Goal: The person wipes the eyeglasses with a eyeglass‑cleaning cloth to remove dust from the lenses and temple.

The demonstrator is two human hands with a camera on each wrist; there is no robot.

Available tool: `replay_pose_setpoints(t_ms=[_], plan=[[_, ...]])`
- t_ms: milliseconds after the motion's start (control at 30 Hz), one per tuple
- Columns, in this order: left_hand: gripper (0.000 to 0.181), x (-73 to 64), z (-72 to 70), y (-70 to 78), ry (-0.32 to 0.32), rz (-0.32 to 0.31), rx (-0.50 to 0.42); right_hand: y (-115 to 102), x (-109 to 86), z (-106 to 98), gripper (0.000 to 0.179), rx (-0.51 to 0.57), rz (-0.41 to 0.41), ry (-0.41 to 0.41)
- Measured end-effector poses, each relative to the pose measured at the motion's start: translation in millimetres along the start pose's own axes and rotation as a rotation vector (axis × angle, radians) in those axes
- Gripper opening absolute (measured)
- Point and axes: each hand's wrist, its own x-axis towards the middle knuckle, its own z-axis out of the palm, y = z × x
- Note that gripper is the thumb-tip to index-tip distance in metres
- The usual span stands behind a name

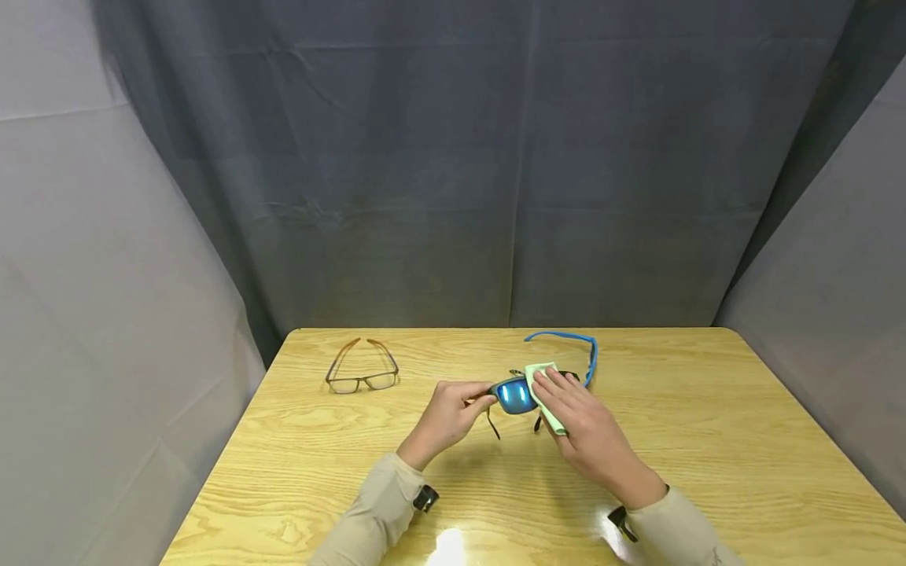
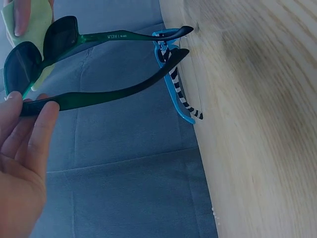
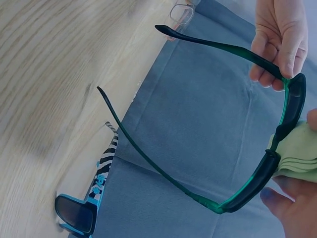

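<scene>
My left hand pinches dark green sunglasses with blue mirrored lenses by one corner, near the hinge. They are held above the table, temples unfolded, as the left wrist view shows. A folded pale green cloth lies over the other lens. My right hand presses it there, fingers on the front and the thumb behind. Seen from the right wrist, the cloth is folded in several layers between fingers and thumb. The cloth and right hand hide much of that lens in the head view.
Behind the right hand, blue sunglasses with zebra-striped temple insides lie near the table's back edge. Clear-lensed eyeglasses with brownish temples rest at the back left. A grey curtain hangs behind the wooden table.
</scene>
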Motion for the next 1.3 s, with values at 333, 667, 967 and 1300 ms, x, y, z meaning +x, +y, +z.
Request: replay_pose_setpoints(t_ms=[333,667,967,1300], plan=[[0.022,-0.2,0.4,-2.1,0.012,0.015,0.005,-4.2,3.0,1.0,0.056,-0.004,-0.016,-0.016],[0.024,-1.2,2.6,-2.6,0.001,0.02,0.028,-8.1,5.3,-0.7,0.06,0.016,-0.043,-0.03],[0.023,-1.0,3.7,-1.6,-0.005,0.009,0.03,-11.0,7.5,-1.3,0.058,0.014,-0.068,-0.028],[0.022,-3.1,4.2,0.9,0.003,0.026,0.021,-17.6,8.2,0.3,0.042,0.018,-0.093,-0.035]])
